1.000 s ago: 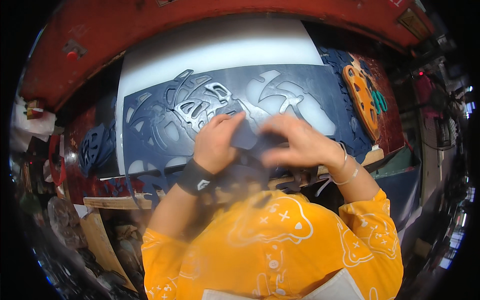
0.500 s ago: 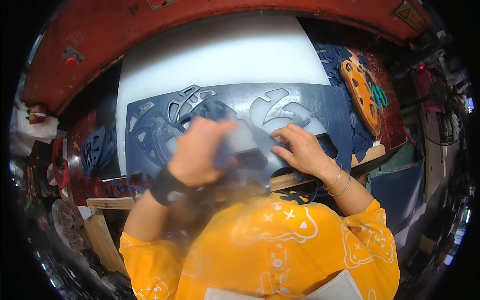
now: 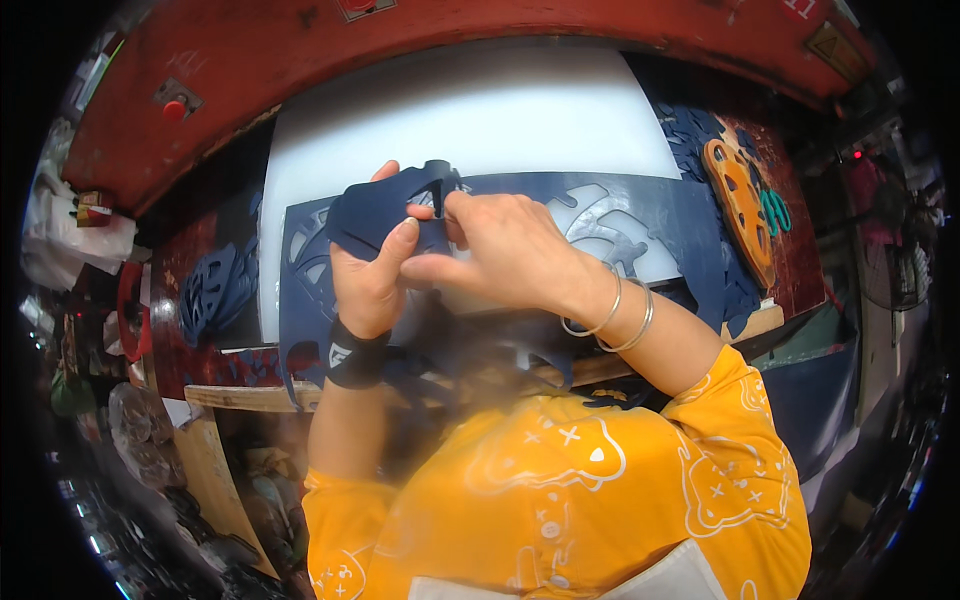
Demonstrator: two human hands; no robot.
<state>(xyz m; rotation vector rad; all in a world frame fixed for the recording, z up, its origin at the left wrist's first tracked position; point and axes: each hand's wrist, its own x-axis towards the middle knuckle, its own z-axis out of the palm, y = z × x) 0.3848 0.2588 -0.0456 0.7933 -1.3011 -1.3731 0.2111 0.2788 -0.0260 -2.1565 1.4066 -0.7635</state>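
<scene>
Your left hand (image 3: 368, 268) and right hand (image 3: 497, 248) meet at the centre of the frame, both clamped on a dark blue cut piece (image 3: 392, 208): the left thumb presses up across its lower edge with the fingers curled behind it, and the right fingertips pinch its upper right corner, just beside the left thumb. The piece is thin, matte and flexible-looking, with curved outlines and an open slot near the top where it bends over your fingers; it is held up above the sheet (image 3: 660, 215) rather than lying on it. That sheet, the same dark blue, stretches across the middle of the frame and is pierced with curving cut-out openings through which the smooth white board (image 3: 480, 110) beneath shows. A black wristband (image 3: 354, 357) wraps your left wrist and two thin metal bangles (image 3: 620, 315) ring the right one. At the left of the frame a heap of blue offcuts (image 3: 215, 285) lies on the worn red surface, and at the upper right an orange template (image 3: 742, 205) with holes rests among more blue scraps. A red machine frame (image 3: 450, 30) arches along the top. Your yellow patterned sleeves (image 3: 700, 470) fill the lower part.
</scene>
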